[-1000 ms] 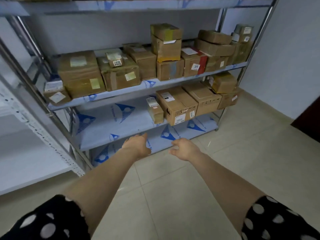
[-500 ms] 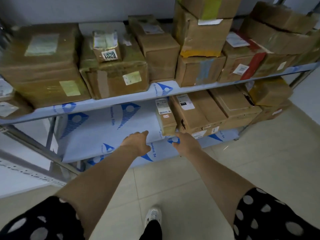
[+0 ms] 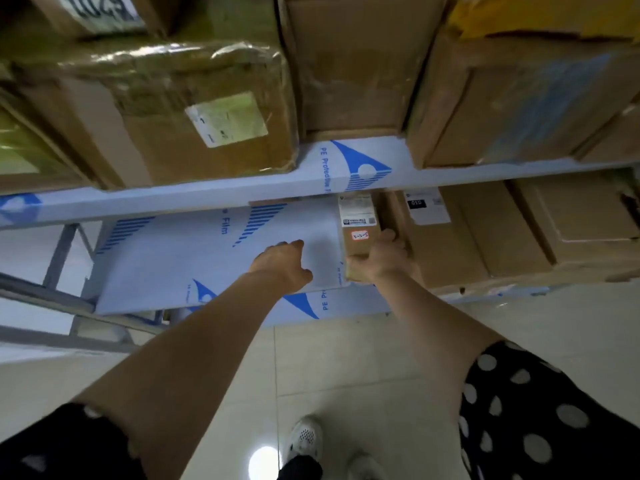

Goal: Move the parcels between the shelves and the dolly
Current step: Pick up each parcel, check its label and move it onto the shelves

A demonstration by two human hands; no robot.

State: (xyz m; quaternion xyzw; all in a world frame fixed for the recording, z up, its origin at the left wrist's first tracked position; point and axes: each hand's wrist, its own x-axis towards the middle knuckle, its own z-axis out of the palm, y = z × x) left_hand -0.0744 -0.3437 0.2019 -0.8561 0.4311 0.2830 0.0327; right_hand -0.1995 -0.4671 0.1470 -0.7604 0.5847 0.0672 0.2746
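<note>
Cardboard, brown and narrow: the small parcel (image 3: pixel 358 237) lies on the lower shelf (image 3: pixel 173 258), its long side running away from the person, with white labels on top. It is pressed against a bigger carton (image 3: pixel 440 244) at its 3 o'clock.

And the right hand (image 3: pixel 381 261) is on it! The fingers (image 3: pixel 388 234) curl over the parcel's top right edge, squeezed between parcel and carton, while the thumb hooks the near end at 6 o'clock. That is a real grip, and the parcel's base looks to be resting on the shelf.

At the parcel's 9 o'clock the left hand (image 3: pixel 282 263) reaches over the bare film-covered shelf. Its fingers are loosely bent, it holds nothing, and it sits just beside the parcel, not touching it.

Up at 12 o'clock a taped box (image 3: pixel 173 116) stands on the upper shelf (image 3: pixel 207 199), filling the top of the view.

Half a second ago both hands were back at the shelf's front lip, the right one short of the parcel. Now the right has gone in and closed round it, the left has pushed in over the shelf, and the head has dropped much closer.
</note>
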